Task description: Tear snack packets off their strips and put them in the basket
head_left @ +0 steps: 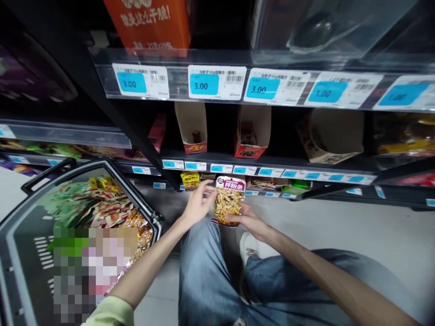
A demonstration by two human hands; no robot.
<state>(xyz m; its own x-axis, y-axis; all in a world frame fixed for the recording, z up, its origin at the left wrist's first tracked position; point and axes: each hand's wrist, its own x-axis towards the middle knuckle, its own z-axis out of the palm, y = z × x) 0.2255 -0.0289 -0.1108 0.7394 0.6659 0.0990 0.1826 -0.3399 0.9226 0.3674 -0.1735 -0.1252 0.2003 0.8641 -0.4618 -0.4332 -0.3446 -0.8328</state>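
The snack packet is upright between the two hands. The right hand pinches its lower right corner; the left hand curls at its left edge, whether gripping I cannot tell. Left of both hands stands a basket.

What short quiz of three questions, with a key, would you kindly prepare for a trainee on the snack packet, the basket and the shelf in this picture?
1. Multiple choice: Where is the basket?
A) On the person's right
B) On the person's left
C) On the upper shelf

2. True or false: The right hand grips the lower part of the snack packet.

3. Fill in the blank: In the row just below the orange box, the price label at the left end reads ____.

Key: 1. B; 2. True; 3. 3.00
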